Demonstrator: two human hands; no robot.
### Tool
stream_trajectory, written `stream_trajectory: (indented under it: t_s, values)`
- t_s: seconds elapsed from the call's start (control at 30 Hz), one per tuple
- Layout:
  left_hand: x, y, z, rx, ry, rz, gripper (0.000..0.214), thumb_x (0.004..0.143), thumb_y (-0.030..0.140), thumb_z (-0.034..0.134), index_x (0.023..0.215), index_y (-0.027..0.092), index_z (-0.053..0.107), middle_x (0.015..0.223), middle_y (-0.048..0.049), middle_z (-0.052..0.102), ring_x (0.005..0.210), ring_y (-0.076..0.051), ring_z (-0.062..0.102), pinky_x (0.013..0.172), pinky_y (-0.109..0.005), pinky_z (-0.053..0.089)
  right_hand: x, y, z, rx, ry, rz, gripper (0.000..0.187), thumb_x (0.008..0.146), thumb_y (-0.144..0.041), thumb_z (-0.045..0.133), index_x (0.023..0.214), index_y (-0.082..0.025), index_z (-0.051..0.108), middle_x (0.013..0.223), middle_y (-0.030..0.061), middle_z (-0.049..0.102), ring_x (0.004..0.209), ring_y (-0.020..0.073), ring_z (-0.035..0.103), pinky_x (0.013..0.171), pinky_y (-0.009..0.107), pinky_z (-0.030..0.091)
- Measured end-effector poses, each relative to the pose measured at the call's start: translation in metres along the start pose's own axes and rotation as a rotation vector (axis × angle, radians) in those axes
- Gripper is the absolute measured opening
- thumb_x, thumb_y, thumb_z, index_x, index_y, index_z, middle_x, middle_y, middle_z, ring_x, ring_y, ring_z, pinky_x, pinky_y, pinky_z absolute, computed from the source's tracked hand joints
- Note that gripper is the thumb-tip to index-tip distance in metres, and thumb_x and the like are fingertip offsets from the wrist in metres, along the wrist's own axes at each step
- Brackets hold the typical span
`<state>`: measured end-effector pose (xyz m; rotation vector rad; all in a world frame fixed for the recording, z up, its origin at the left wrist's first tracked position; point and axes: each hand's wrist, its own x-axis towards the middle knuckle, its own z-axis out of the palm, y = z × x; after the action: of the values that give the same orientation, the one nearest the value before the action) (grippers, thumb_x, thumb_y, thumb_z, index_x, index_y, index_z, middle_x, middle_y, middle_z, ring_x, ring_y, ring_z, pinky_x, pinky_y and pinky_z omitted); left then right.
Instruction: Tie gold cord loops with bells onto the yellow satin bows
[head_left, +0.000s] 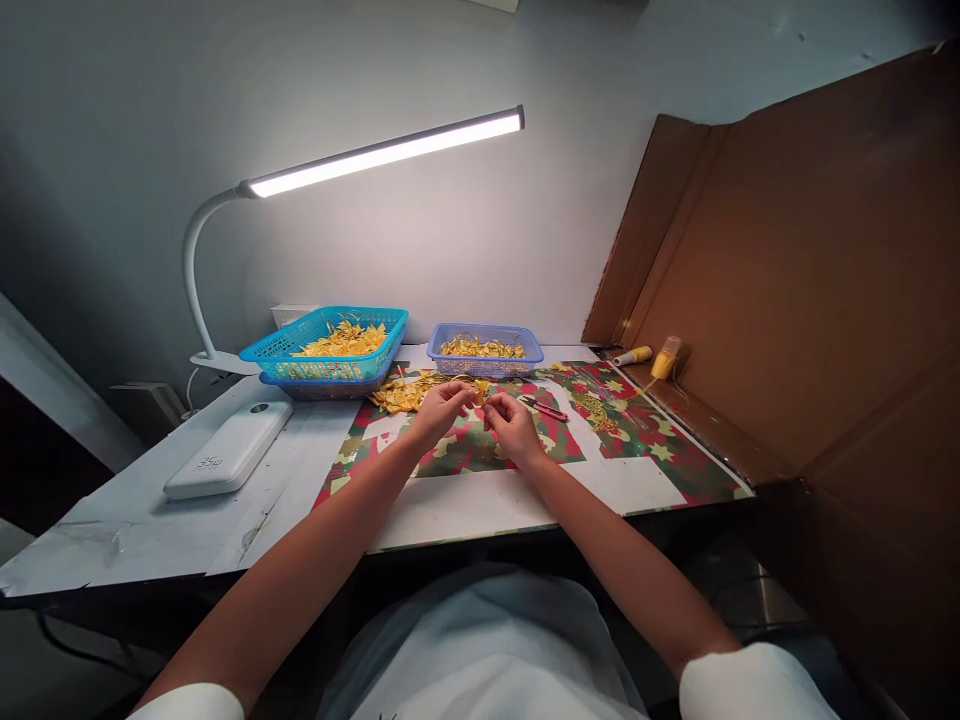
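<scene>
Over the middle of the table, my left hand (442,412) pinches a small golden-yellow ribbon-like piece (481,389); its exact shape is too small to tell. Close beside it, my right hand (513,424) is closed in a pinch just below that piece, and whatever its fingertips grip is hidden. Behind my left hand spreads a loose pile of yellow pieces (396,396). A pair of thread snips with pink handles (547,408) lies just right of my right hand. Farther right is a tangle of thin gold strands (596,411).
At the back left, a turquoise basket (270,352) holds yellow pieces; a purple-blue basket (486,366) stands beside it. A white power bank (229,452) lies left, under a lit lamp (390,152). Cardboard (810,270) walls the right side, near a yellow-capped bottle (666,358).
</scene>
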<state>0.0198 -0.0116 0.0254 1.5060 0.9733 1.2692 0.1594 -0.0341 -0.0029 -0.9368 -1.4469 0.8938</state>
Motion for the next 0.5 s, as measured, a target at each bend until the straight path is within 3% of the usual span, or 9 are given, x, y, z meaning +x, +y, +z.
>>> stream_trajectory:
  t_s: [0.5]
  values:
    - [-0.0017,-0.0002,0.0016,-0.09,-0.016,-0.081,0.018,0.06,0.034,0.063,0.057,0.017,0.058,0.06,0.0015,0.055,0.058,-0.01,0.05,0.055,-0.021,0.042,0.0018,0.0035,-0.0002,0.009,0.004,0.01,0.019,0.074,-0.039,0.054,0.07,-0.021,0.053,0.054,-0.0035,0.05,0.051,0.0117,0.045,0.051,0.024,0.036]
